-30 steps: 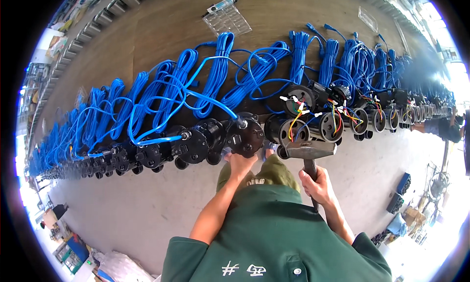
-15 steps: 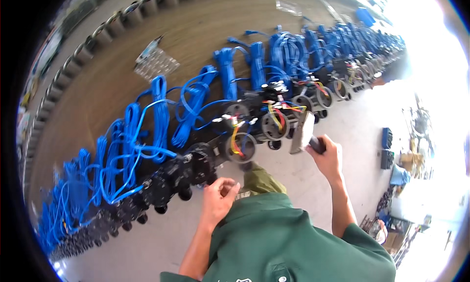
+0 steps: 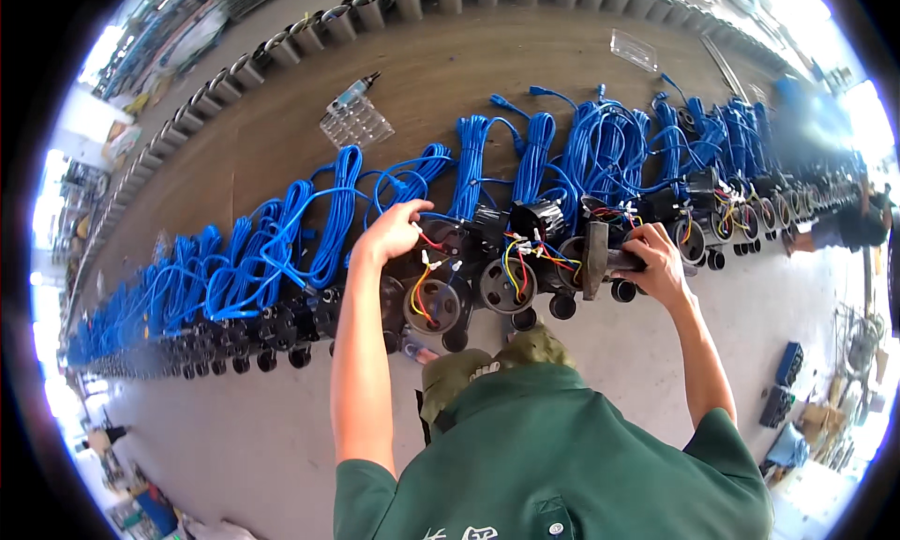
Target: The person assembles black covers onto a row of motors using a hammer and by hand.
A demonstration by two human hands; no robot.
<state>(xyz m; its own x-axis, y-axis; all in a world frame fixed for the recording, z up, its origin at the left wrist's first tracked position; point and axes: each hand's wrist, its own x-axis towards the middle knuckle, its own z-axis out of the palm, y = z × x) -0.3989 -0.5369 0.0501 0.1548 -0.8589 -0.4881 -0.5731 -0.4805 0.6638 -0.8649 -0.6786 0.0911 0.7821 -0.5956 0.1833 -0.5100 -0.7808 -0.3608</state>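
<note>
My right hand (image 3: 656,266) grips the dark handle of a mallet (image 3: 595,261). Its flat grey block head stands upright beside the wired housings. At the left edge of a dark round cap (image 3: 442,237), my left hand (image 3: 394,232) has its fingers and thumb closed about the rim, partly out of sight. Red wire and white connectors show near the thumb. Just below sits an open grey round housing (image 3: 431,306) with yellow and red wires. Another grey housing (image 3: 507,285) stands to its right, with yellow, blue and red wires and white connectors.
Bundled blue cables (image 3: 337,212) lie in a long row behind the black housings at the table edge. A clear plastic tray (image 3: 356,126) lies farther back, with another clear tray (image 3: 634,50) at far right. Grey cups (image 3: 367,13) line the far edge. Another person (image 3: 858,223) stands far right.
My left hand has moved up and forward from the table edge to the dark cap. The right hand, still holding the mallet, is lower and closer to the housings. The view has shifted.
</note>
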